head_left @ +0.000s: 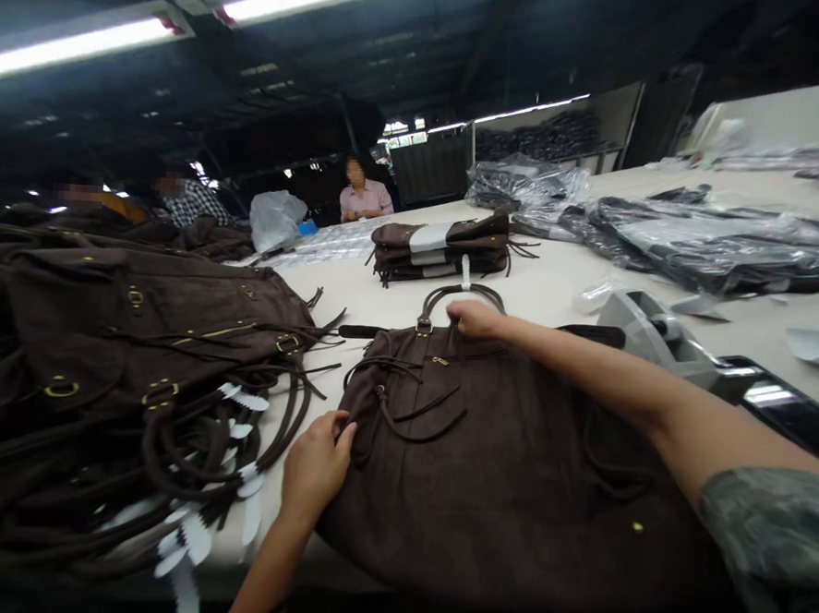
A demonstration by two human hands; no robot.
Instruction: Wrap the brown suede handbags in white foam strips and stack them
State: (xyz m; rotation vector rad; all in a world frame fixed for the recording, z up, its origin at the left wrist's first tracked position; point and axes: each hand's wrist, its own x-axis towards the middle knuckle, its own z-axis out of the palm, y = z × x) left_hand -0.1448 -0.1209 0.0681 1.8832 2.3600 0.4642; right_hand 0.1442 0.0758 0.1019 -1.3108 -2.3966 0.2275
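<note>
A dark brown handbag (482, 477) with thin tie cords and small brass fittings lies flat in front of me. My left hand (321, 458) pinches its left side edge between thumb and fingers. At the top edge, beside the base of the looped handle (466, 290), my right hand (474, 319) is closed on the bag; whether it grips the handle or the edge I cannot tell. A white paper strip (465, 271) is wrapped round the handle. My right forearm crosses over the bag's upper right part.
Several similar brown bags (173, 320) are heaped at the left, with white-wrapped handles. Stacked bags (441, 244) lie farther back on the white table (550, 276). Plastic-wrapped bags (719, 238) and a grey tape dispenser (657, 336) are at the right. Co-workers (366, 197) are beyond.
</note>
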